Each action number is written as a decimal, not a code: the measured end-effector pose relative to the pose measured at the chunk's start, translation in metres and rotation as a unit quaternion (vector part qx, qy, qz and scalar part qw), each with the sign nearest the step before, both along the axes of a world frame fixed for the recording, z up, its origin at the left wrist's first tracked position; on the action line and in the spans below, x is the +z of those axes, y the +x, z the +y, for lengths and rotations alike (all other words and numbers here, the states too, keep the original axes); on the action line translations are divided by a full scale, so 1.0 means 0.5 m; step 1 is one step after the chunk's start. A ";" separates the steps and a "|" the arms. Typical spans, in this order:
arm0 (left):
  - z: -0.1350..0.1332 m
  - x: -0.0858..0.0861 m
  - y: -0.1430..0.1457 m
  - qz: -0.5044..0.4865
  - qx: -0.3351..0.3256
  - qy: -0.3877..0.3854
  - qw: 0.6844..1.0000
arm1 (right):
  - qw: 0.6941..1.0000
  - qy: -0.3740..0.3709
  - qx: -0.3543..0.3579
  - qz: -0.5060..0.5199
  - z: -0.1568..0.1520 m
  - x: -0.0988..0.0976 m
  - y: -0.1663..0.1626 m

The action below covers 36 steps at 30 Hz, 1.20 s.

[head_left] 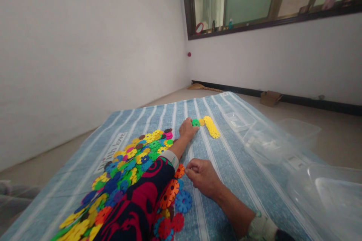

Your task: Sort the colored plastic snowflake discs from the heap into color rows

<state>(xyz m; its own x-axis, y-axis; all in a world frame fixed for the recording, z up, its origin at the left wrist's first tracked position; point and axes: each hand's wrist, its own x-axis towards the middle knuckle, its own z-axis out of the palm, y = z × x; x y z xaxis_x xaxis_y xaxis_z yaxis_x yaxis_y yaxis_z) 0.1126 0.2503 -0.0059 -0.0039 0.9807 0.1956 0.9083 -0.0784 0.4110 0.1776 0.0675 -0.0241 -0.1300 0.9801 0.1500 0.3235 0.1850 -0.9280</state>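
The mat (pixel 240 165) is blue with pale stripes and lies on the floor. A white panel (pixel 111 152) printed on it reads "with love", the first letter partly under the pile (pixel 127 169) of flat, toothed plastic discs in yellow, green, blue, orange and pink.

The left hand (pixel 188 128), on a red-and-black patterned sleeve (pixel 141 203), is stretched out past the pile's far end. Its fingers are drawn close together and rest on the mat, the tips touching a green disc (pixel 195 122). Whether they grip it cannot be told. Just beyond the green disc, farther from the pile, lies an orange-yellow disc (pixel 201 122), then a yellow row (pixel 212 127) of discs joined edge to edge.

The right hand (pixel 202 177) lies at the pile's near right edge, fingers curled narrow. Thumb and forefinger meet at the rim of an orange disc (pixel 179 170); a firm hold cannot be made out. More orange discs (pixel 170 192) and a blue disc (pixel 183 201) lie just beside it.

Well right of the pile stand clear tubs (pixel 254 135), another tub (pixel 325 196) nearer the camera. Far behind the pile a cardboard box (pixel 270 98) sits against the wall, under a window ledge (pixel 254 26) with small items too tiny to read.
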 end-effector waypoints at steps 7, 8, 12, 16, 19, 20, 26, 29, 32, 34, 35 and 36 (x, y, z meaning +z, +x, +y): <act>0.002 0.002 -0.002 0.006 0.002 -0.013 1.000 | 1.000 -0.005 0.000 -0.007 0.000 0.007 0.001; 0.002 0.002 -0.002 0.006 0.002 -0.014 1.000 | 1.000 -0.004 0.001 -0.008 0.000 0.006 0.001; -0.001 0.000 -0.002 0.005 0.002 -0.010 1.000 | 1.000 -0.001 -0.003 -0.007 0.000 0.001 0.001; -0.006 -0.002 0.000 0.004 0.001 -0.002 1.000 | 1.000 -0.001 0.001 -0.002 -0.001 0.003 0.002; -0.019 -0.001 0.001 0.006 0.007 0.000 1.000 | 1.000 0.001 0.006 0.007 -0.002 0.004 0.003; -0.026 0.000 0.000 0.008 0.008 0.001 1.000 | 1.000 0.002 0.009 0.011 -0.002 0.003 0.003; -0.076 0.023 -0.037 0.035 -0.017 0.004 0.999 | 1.000 -0.001 0.021 0.019 -0.004 -0.008 0.007; -0.101 0.054 -0.091 0.058 -0.024 0.001 0.998 | 1.000 -0.010 0.021 0.019 -0.005 -0.009 0.009; -0.127 0.087 -0.167 0.076 -0.009 -0.004 0.997 | 0.999 -0.014 0.029 0.027 -0.005 -0.007 0.013; -0.149 0.103 -0.221 0.084 -0.002 -0.011 0.996 | 0.999 -0.019 0.037 0.035 -0.006 -0.006 0.014; -0.161 0.107 -0.246 0.088 0.002 -0.014 0.996 | 0.998 -0.021 0.041 0.039 -0.007 -0.005 0.015; -0.174 0.110 -0.269 0.091 0.006 -0.017 0.996 | 0.998 -0.025 0.043 0.043 -0.008 -0.004 0.016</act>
